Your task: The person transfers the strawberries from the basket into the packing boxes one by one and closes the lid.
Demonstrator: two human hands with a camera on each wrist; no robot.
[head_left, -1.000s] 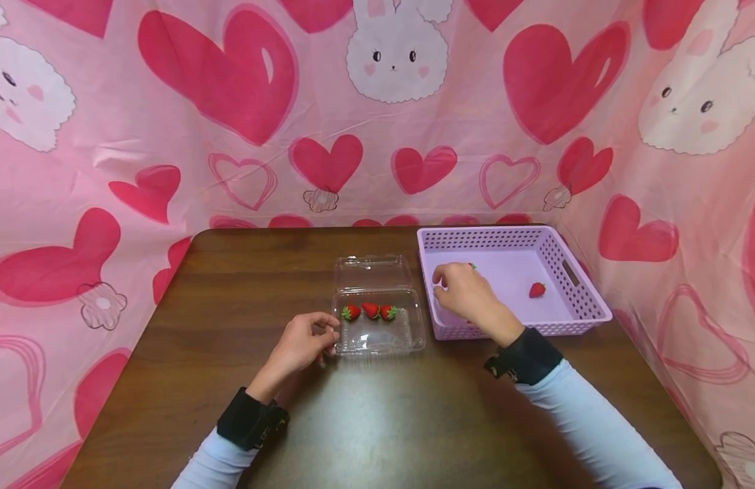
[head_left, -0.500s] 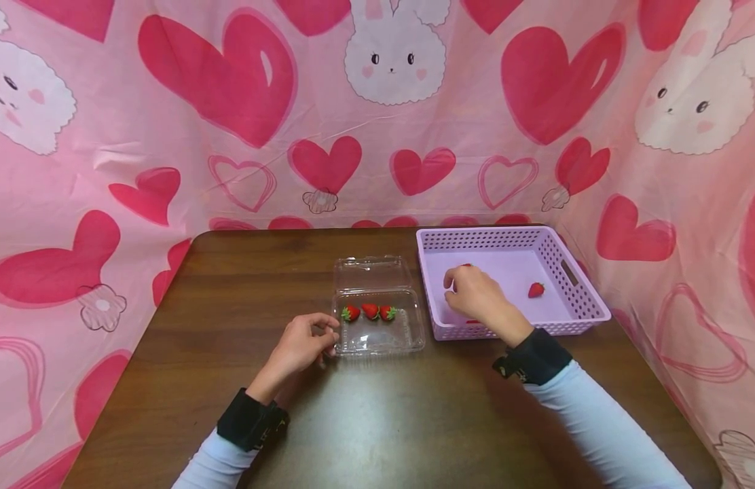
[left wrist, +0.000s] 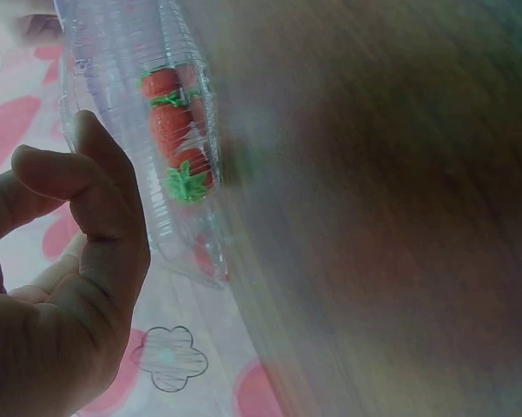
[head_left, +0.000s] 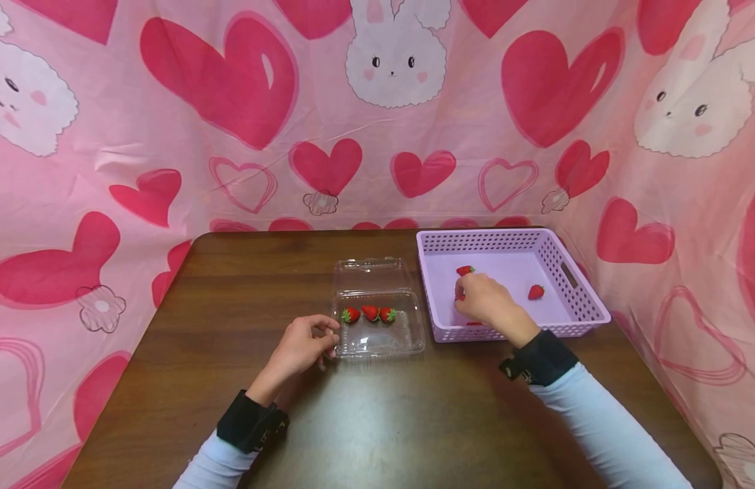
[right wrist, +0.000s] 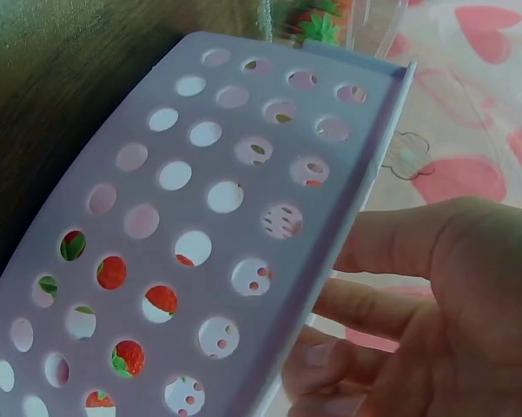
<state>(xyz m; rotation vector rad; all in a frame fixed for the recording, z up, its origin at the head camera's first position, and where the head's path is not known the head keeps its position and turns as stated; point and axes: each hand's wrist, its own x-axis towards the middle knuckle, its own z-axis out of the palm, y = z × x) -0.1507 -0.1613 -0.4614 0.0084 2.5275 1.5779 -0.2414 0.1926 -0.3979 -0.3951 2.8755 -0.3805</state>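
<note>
Three strawberries (head_left: 370, 313) lie in a row in the clear plastic box (head_left: 408, 339), whose lid is folded back. The left hand (head_left: 302, 344) rests at the box's left edge, fingers loosely bent; in the left wrist view that hand (left wrist: 87, 234) is beside the box wall. Inside the purple basket (head_left: 512, 333), the right hand (head_left: 489, 304) has its fingertips down at a strawberry (head_left: 459, 297), mostly hidden by them. The right wrist view has the basket wall (right wrist: 217, 174) in front of the right hand (right wrist: 417, 304), so the grip is unclear.
More strawberries lie in the basket: one behind the right hand (head_left: 465, 270), one toward the right (head_left: 536, 292), and a red bit by the near wall (head_left: 474, 324). A patterned cloth (head_left: 377, 129) hangs around the brown table (head_left: 261, 272).
The right hand has moved right and slightly down within the basket, uncovering the strawberry behind it. The left hand stays at the box.
</note>
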